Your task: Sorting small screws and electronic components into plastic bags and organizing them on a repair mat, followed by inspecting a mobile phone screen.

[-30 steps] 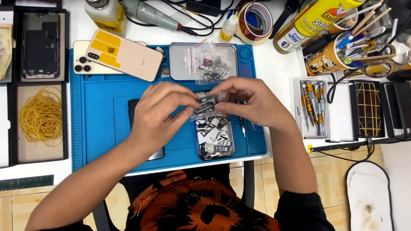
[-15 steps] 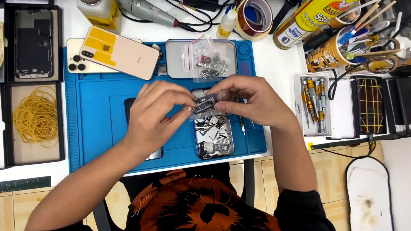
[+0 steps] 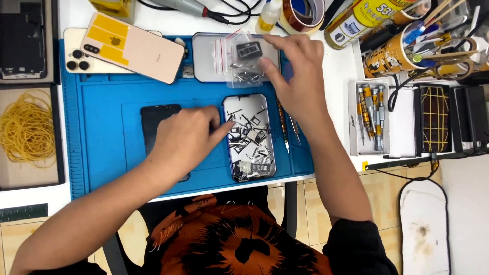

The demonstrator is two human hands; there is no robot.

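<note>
My left hand (image 3: 186,137) lies flat on the blue work mat (image 3: 102,147), covering part of a dark phone (image 3: 155,119). Its fingertips touch the left edge of a narrow metal tray (image 3: 245,102) filled with several small phone parts. My right hand (image 3: 298,76) reaches to a second, grey tray (image 3: 204,56) at the mat's far edge. Its thumb and fingers pinch the right side of a small clear plastic bag (image 3: 244,63) of parts, which lies on that tray.
A gold phone back (image 3: 133,47) lies over a white phone (image 3: 76,56) at the mat's far left. Yellow rubber bands (image 3: 25,127) fill a black tray on the left. A screwdriver set (image 3: 369,117), tool-filled cans (image 3: 392,51) and a tape roll (image 3: 300,12) stand at the right.
Both hands held the small bag together over the parts tray. Now my right hand has carried it up to the far tray, and my left hand has dropped onto the dark phone.
</note>
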